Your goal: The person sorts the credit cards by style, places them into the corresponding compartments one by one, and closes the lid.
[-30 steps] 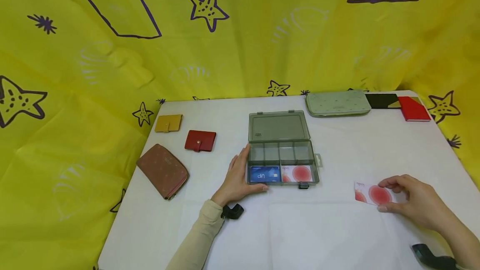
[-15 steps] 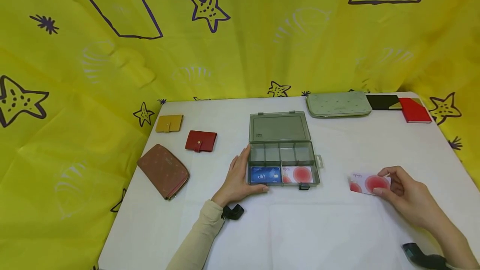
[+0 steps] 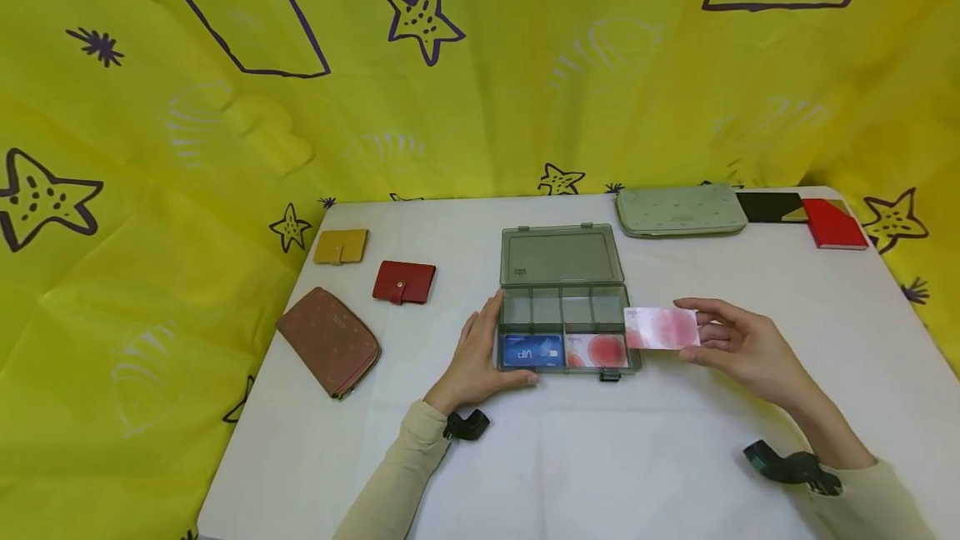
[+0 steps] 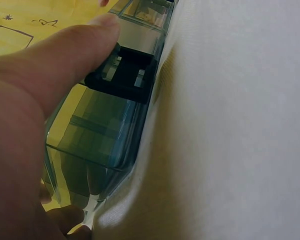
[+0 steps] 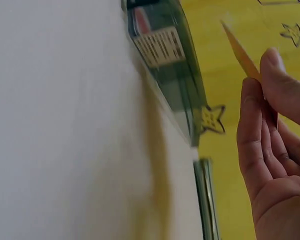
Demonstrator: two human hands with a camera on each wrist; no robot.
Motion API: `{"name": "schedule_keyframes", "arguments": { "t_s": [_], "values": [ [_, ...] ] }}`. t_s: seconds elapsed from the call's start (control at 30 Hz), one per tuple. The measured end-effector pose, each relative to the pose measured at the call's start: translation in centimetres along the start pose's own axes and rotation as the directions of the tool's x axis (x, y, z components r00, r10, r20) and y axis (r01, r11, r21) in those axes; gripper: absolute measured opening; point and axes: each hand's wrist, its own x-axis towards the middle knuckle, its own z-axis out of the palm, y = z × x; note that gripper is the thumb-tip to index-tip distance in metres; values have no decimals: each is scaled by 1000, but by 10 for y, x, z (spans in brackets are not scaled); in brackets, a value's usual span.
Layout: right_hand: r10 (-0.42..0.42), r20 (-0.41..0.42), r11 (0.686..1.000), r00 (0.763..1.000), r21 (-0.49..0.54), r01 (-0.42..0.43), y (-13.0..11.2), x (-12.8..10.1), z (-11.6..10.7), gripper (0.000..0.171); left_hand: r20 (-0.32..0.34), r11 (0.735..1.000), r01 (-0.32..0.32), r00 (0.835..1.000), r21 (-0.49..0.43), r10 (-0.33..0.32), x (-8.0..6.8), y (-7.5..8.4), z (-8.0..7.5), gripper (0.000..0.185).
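Note:
A translucent green compartment box [image 3: 565, 307] lies on the table with its lid raised at the back. A blue VIP card [image 3: 531, 351] and a pink-and-white card [image 3: 596, 351] lie in its two front compartments. My left hand [image 3: 471, 361] holds the box's front left corner, fingers along the side and thumb along the front; the thumb touches the box near a dark latch [image 4: 125, 73] in the left wrist view. My right hand [image 3: 738, 344] pinches another pink-and-white card [image 3: 663, 329] above the table, at the box's right edge. In the right wrist view, this card [image 5: 241, 55] appears nearly edge-on.
On the left lie a yellow card holder [image 3: 341, 247], a red card holder [image 3: 404, 282] and a brown zip wallet [image 3: 328, 342]. Along the back right sit a green pouch [image 3: 681, 211], a black wallet [image 3: 770, 207] and a red booklet-like item [image 3: 835, 224]. A yellow patterned cloth hangs behind the table.
My right hand has lifted the pink-and-white card and carried it left to the box's right edge. The left hand stays on the box.

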Motion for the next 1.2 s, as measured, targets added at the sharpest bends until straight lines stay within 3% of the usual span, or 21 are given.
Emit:
{"name": "schedule_keyframes", "arguments": {
  "t_s": [0.13,0.33,0.53,0.73,0.83,0.93,1.1,1.2],
  "values": [
    [-79,51,995,996,-49,82,-2,15,22,62,0,1000,1,1000,0,-1,1,0,0,136],
    [-182,64,971,981,-148,190,1,24,46,63,0,1000,6,1000,8,-6,0,0,0,136],
    [-167,58,957,984,-230,176,1,28,54,64,-4,1000,-9,1000,4,9,0,3,-1,135],
    [-118,85,962,989,-239,135,-1,34,50,94,1,1000,-16,1000,24,16,1,2,-3,136],
    [-52,93,987,994,-148,65,-1,45,45,96,-1,1000,-8,1000,28,8,1,1,-4,137],
    [40,156,998,987,32,-45,2,59,39,97,-13,1000,-14,1000,24,14,1,-1,-4,136],
    [112,269,931,957,309,-196,14,75,39,97,-14,999,-35,999,24,35,2,-2,-2,136],
    [130,282,893,950,383,-236,19,77,44,96,-2,999,-29,1000,19,29,1,-1,-2,138]
  ]
}}
